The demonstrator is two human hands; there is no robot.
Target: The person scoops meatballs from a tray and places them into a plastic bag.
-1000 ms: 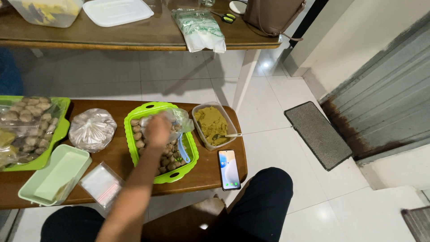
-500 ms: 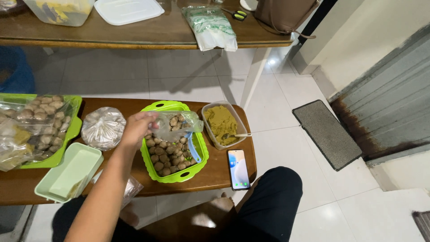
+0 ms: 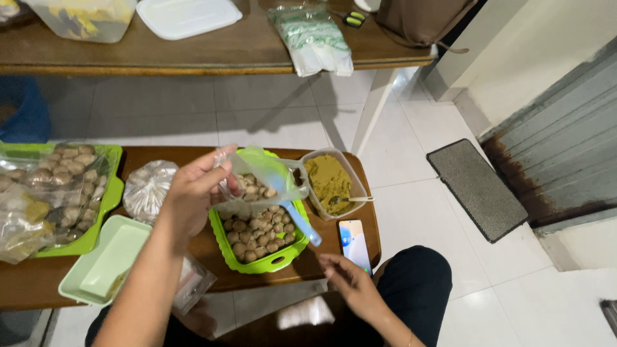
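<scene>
My left hand (image 3: 191, 195) holds up a small clear plastic bag (image 3: 256, 180) with a few brown balls inside, just above a green basket (image 3: 270, 264) full of the same brown balls. A blue scoop (image 3: 299, 222) lies across the basket's right side. Lower down, my right hand (image 3: 349, 283) hovers with fingers apart and nothing in it, by the table's front edge next to a phone (image 3: 355, 243). Right of the basket stands a clear tub of yellow-brown paste (image 3: 326, 182) with a spoon (image 3: 351, 200) in it.
On the low wooden table (image 3: 26, 289): a second green basket (image 3: 110, 187) with bagged balls at left, a tied clear bag (image 3: 147, 187), a pale green tray (image 3: 106, 257), a small flat packet (image 3: 195, 287). A higher table (image 3: 212, 56) behind holds containers. A grey doormat (image 3: 479, 187) lies at right.
My left hand has lifted the clear bag out of the green basket and raised it. My right hand has come into view at the table's front edge.
</scene>
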